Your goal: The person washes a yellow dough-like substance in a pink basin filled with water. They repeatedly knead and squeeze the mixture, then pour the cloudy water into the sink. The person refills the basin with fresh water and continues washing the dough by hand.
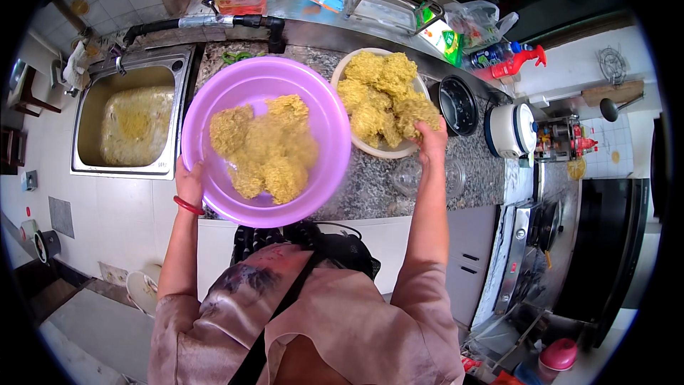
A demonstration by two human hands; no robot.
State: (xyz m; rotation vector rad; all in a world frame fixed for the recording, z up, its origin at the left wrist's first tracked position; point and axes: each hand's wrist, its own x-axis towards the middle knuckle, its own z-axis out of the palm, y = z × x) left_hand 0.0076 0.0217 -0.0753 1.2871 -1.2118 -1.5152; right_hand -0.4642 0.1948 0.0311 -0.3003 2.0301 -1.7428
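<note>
A large purple basin (329, 121) stands at the counter's front edge, with several wet yellow clumps of shredded, fibrous stuff (285, 178) in it. My left hand (189, 184) grips the basin's left rim, its fingers partly hidden behind the rim. Right of the basin sits a round off-white bowl (377, 151) heaped with similar yellow clumps (367, 93). My right hand (430, 141) is at the bowl's right side, its fingers closed against a darker yellow clump (415, 115) on the heap. What exactly the yellow stuff is, I cannot tell.
At left, a steel sink (75, 150) holds cloudy water with yellow bits. Behind the bowl's right side are a black pot (458, 105) and a white rice cooker (510, 130). A clear lid (427, 178) lies near my right forearm. Green peppers (237, 57) lie behind the basin.
</note>
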